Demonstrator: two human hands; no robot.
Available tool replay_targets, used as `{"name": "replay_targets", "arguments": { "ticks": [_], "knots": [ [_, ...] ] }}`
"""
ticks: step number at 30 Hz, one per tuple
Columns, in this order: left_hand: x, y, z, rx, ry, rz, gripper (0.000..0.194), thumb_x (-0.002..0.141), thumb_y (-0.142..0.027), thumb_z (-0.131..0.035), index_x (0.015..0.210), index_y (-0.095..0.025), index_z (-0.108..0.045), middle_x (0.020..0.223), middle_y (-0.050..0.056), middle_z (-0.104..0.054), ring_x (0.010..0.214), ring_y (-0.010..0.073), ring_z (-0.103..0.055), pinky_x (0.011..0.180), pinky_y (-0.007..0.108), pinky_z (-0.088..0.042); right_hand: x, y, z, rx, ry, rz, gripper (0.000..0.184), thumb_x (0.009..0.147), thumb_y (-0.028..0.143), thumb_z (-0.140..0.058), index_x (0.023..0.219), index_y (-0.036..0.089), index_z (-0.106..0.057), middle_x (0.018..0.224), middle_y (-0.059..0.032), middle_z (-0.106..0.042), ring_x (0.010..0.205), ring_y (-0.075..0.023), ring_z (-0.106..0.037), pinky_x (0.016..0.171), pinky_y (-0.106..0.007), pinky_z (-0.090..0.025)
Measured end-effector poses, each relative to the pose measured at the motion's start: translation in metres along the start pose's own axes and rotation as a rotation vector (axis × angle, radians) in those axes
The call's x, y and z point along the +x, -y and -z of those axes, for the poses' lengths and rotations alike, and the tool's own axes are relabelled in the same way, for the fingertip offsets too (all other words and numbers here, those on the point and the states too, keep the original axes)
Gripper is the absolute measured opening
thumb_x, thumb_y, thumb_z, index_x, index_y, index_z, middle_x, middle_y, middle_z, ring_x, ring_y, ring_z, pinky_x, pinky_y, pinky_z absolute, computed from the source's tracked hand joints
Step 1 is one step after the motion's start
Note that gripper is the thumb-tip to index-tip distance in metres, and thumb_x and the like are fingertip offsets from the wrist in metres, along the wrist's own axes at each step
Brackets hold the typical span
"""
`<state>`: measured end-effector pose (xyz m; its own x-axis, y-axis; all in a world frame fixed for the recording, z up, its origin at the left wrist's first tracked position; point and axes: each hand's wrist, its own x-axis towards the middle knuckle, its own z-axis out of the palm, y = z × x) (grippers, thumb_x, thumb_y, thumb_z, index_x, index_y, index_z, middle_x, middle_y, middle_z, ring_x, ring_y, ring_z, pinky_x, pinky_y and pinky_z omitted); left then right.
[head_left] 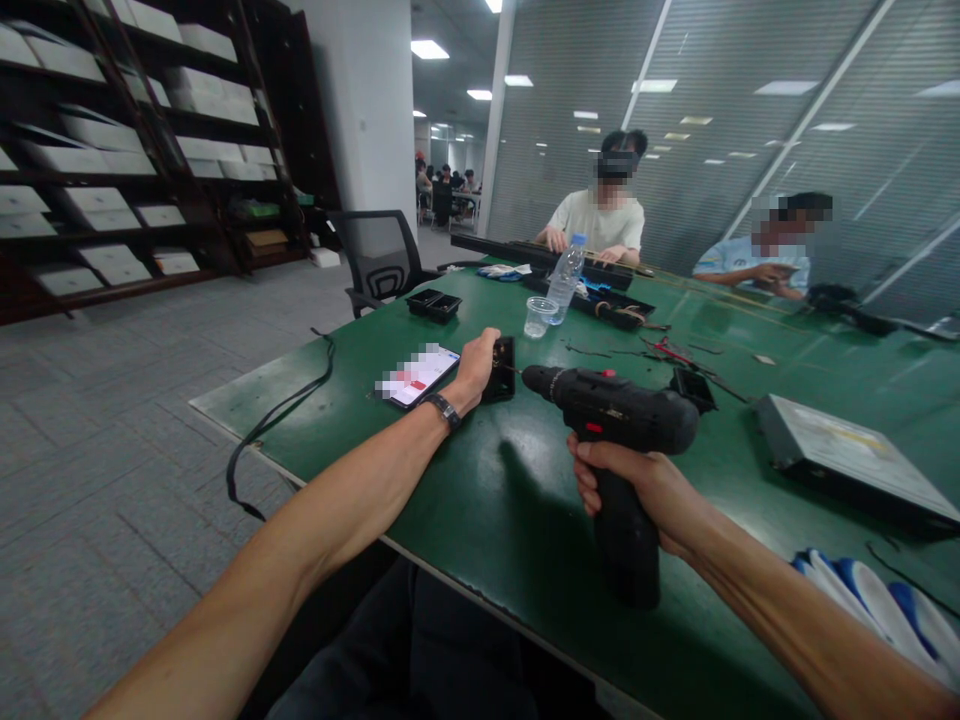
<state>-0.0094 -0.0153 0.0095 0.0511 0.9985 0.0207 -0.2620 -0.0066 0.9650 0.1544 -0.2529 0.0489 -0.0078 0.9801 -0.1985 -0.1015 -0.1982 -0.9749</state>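
My right hand grips the handle of a black cordless drill, whose bit end points left toward a small black box-shaped part on the green table. My left hand rests on that black part and holds it against the table. A watch sits on my left wrist. A phone with its screen lit lies just left of my left hand.
A clear cup and a water bottle stand beyond my hands. A flat metal drive lies at the right, gloves at the near right. Small black trays, a cable, an office chair. Two people sit at the far side.
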Motion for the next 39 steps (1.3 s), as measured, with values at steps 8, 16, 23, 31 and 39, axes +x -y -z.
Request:
{"name": "replay_targets", "arguments": {
  "ticks": [8,16,23,31,39],
  "knots": [
    [-0.0024,0.0001,0.0003,-0.032,-0.003,0.046,0.033,0.098,-0.048,-0.07,0.077,-0.025,-0.058,0.074,-0.001,-0.058,0.069,0.0184,-0.053,0.07,0.032,-0.046,-0.0014,0.003,-0.0018,-0.002,-0.019,-0.005,0.043,0.079,0.049,-0.101,0.088,0.018,-0.072,0.07,0.0009,-0.063,0.057,-0.0151,-0.061,0.058,-0.03,-0.055],
    [0.0034,0.0032,0.0005,0.005,-0.005,0.022,0.033,0.099,-0.048,-0.066,0.077,-0.025,-0.058,0.074,-0.001,-0.058,0.071,0.019,-0.054,0.067,0.032,-0.044,-0.0008,0.0017,-0.0006,0.004,-0.013,-0.004,0.041,0.08,0.048,-0.098,0.09,0.018,-0.072,0.07,0.0012,-0.064,0.056,-0.0153,-0.061,0.057,-0.029,-0.055],
    [0.0016,0.0027,0.0007,0.0,0.005,0.014,0.034,0.098,-0.049,-0.068,0.076,-0.025,-0.058,0.073,-0.001,-0.057,0.07,0.0188,-0.053,0.068,0.032,-0.045,-0.0008,0.004,-0.0037,-0.008,-0.027,0.0,0.045,0.076,0.049,-0.103,0.086,0.018,-0.072,0.069,0.0009,-0.063,0.056,-0.0152,-0.06,0.057,-0.03,-0.055],
    [-0.0016,-0.0017,0.0007,0.021,0.002,0.018,0.034,0.098,-0.048,-0.066,0.075,-0.026,-0.056,0.073,0.0,-0.058,0.072,0.0196,-0.053,0.067,0.033,-0.044,-0.0024,0.0017,-0.0029,0.005,-0.024,-0.005,0.046,0.076,0.05,-0.103,0.088,0.018,-0.072,0.069,0.0014,-0.063,0.056,-0.0142,-0.061,0.056,-0.028,-0.055],
    [-0.0024,-0.0015,0.0002,0.011,0.009,0.003,0.033,0.097,-0.045,-0.065,0.074,-0.026,-0.054,0.072,-0.001,-0.054,0.071,0.0184,-0.051,0.066,0.032,-0.042,-0.0007,0.0021,-0.0021,0.005,-0.006,-0.009,0.05,0.078,0.053,-0.104,0.088,0.018,-0.071,0.071,0.0013,-0.064,0.057,-0.0144,-0.061,0.057,-0.028,-0.056]
  ]
}}
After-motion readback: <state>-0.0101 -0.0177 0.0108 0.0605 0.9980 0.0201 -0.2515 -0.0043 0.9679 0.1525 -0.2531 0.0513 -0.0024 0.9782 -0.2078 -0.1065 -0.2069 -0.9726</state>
